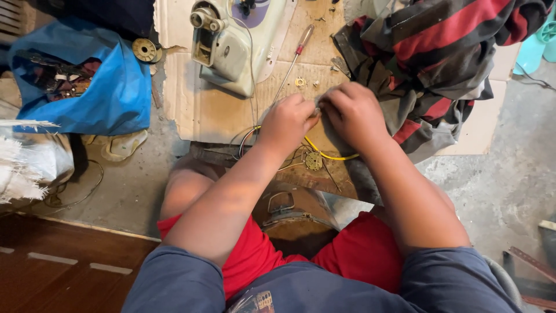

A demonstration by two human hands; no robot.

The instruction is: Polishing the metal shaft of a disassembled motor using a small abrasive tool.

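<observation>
We curl both hands together over the cardboard (191,110), left hand (286,123) and right hand (354,116) fingers pinched on a small part (317,110) above the yellow wire (324,154).

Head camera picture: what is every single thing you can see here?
Appliance housing: one, pale green, top on cardboard.
Cardboard: one sheet, tan, on floor.
Screwdriver: one, red-handled, beside housing.
Cloth: one, red and grey striped, top right.
Bag: one, blue, left, tools inside.
Wire: one, yellow, under the hands.
Small round part: one, brassy, below hands.
Shorts: red, bottom.
Left hand: fingers pinching something small, hidden.
Right hand: meeting the left.
</observation>
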